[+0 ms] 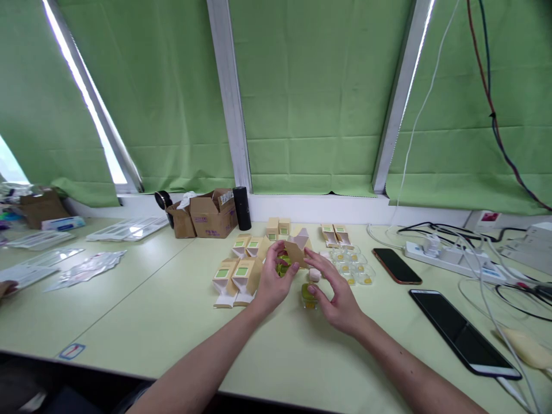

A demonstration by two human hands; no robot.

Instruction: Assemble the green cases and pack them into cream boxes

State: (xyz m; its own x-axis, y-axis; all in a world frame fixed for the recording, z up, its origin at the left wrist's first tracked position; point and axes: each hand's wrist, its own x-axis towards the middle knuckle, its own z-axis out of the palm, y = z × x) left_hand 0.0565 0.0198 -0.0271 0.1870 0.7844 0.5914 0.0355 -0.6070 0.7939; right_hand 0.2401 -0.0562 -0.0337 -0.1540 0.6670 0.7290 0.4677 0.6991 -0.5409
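Observation:
My left hand [276,279] is closed around a small kraft cardboard box [295,253] with its flap up. Something green [282,265] shows between its fingers; whether it belongs to the box I cannot tell. Fingers apart, my right hand [338,293] reaches beside the box, its fingertips close to the flap. By its thumb a small clear jar with a green lid [308,293] stands on the table, and a small whitish-pink piece [314,275] lies just behind. Several kraft boxes with green labels [244,276] are left of my hands, flaps open.
Clear round containers with yellow centres [351,265] sit right of my hands. Further right are two phones [463,330] and a power strip [452,261] with tangled cables. A brown carton [213,214] and a black cylinder [242,208] stand behind. Another person's hand [7,288] shows far left.

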